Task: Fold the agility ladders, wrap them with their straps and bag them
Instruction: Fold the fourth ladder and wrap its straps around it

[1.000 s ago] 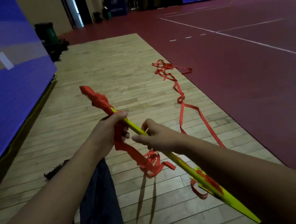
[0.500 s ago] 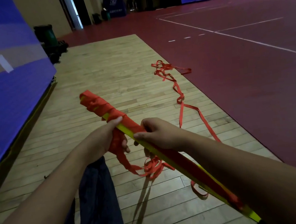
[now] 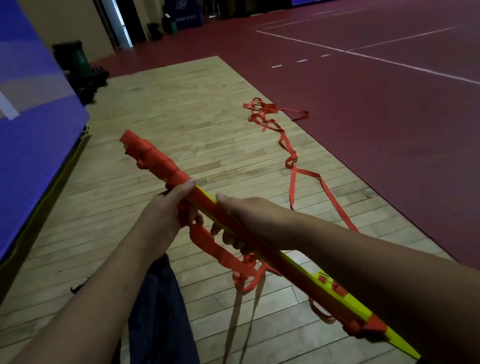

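Fingers (image 3: 186, 186) round one folded ladder (image 3: 281, 261)

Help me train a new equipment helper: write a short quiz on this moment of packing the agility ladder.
1. True or false: the left hand grips the folded ladder bundle while the right hand hangs free.
2. Where does the loose red strap trail? A) over the floor B) over a table C) over a chair
3. Fill in: the bundle's far end is wrapped in ___ strap.
Key: 1 false, both hands grip it; 2 A; 3 red.
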